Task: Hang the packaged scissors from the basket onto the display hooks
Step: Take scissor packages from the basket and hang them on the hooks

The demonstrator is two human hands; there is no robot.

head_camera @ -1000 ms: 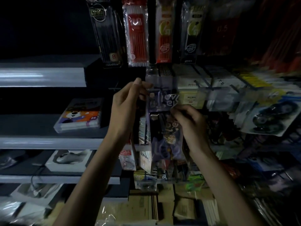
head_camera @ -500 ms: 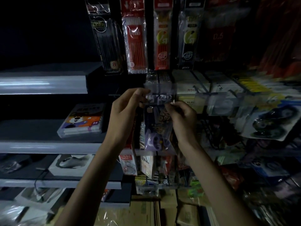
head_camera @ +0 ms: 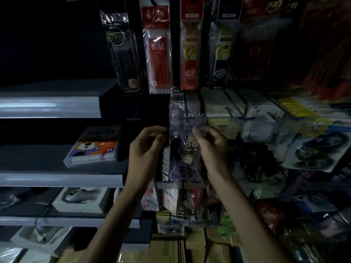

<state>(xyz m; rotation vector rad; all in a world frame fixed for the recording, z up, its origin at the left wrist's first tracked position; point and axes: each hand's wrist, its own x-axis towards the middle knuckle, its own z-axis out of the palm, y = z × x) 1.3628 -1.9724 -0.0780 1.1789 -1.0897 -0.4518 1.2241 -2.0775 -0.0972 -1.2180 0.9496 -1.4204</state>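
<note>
Hanging: left hand (head_camera: 146, 149) and right hand (head_camera: 212, 147) pinch scissors pack (head_camera: 183, 158) top, mid-frame.
Next: likely threading it onto a hook I can't make out.

Head camera — facing forward, close to shelves (head_camera: 49, 107).

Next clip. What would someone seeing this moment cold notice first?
The eye goes to the two raised hands at centre: the left hand and right hand pinch the top corners of the purplish packaged scissors between them. Just above hang glossy red and black pen packs. On the grey shelf at left lies a box with a cartoon dog.
</note>
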